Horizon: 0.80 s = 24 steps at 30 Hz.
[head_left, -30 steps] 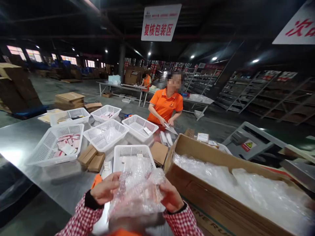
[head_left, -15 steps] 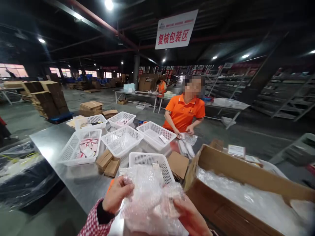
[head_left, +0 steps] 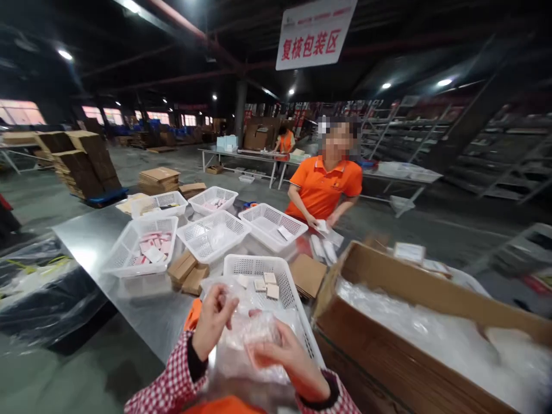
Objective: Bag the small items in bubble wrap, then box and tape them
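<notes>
My left hand (head_left: 213,318) pinches the upper left edge of a clear bubble wrap bag (head_left: 245,333) in front of me. My right hand (head_left: 288,355) is closed around the bag's right side, where the plastic is bunched; whether something lies inside cannot be made out. Below and beyond the bag stands a white perforated basket (head_left: 297,282). Several small pale boxes (head_left: 271,286) lie in this basket, just past my hands.
A large carton (head_left: 414,276) full of clear plastic wrap stands at right. Flat brown cartons (head_left: 307,275) lie beside the near basket. More white baskets (head_left: 211,236) cover the metal table (head_left: 116,305). Across it, a person in an orange shirt (head_left: 326,187) handles a plastic bag.
My right hand has moved left and in toward my left hand, bunching the bubble wrap bag. The small boxes in the basket now show. The view has tilted slightly down.
</notes>
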### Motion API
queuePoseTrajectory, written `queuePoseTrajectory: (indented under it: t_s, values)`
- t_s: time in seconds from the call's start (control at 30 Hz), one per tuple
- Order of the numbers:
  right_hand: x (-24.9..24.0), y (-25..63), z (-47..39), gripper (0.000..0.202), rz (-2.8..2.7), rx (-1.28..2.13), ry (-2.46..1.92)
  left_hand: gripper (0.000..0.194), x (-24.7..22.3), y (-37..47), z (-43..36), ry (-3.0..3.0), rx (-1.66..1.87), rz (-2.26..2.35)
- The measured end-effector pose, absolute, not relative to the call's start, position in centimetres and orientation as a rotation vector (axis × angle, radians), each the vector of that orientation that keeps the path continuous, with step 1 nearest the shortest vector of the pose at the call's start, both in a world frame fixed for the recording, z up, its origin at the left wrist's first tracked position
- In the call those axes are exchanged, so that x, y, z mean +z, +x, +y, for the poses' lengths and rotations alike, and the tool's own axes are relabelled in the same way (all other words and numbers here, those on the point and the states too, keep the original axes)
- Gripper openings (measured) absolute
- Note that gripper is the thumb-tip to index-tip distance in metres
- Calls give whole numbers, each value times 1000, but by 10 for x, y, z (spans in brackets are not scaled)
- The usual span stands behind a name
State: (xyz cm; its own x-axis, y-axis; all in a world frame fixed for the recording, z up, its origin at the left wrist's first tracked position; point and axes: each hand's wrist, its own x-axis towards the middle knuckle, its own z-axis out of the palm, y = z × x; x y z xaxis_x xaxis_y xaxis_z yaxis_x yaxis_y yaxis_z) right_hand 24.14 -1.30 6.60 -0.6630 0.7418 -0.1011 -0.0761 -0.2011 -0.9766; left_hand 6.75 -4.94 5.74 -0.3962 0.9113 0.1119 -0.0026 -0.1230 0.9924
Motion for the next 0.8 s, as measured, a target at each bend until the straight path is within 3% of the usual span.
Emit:
queuePoseTrajectory:
  t_s: [0.1,0.33,0.43,0.57,0.8]
  values:
    - [66,249,-1,45,-1205,1967,-787,33,62,54,-56,1264,1550,1658]
    - [60,224,-17,37,-1043,1562,-836,18,60,59,-47,1477,1251,1853]
    - [44,209,-34,43,-1167,1570,-783,12,58,62,-40,1530,1237,1862]
    - [22,205,-34,40,-1468,1502,-812,27,56,60,-34,1594,1264,2008]
    - [17,221,-10,39,-2034,1056,-811,21,50,61,-39,1596,1264,1862]
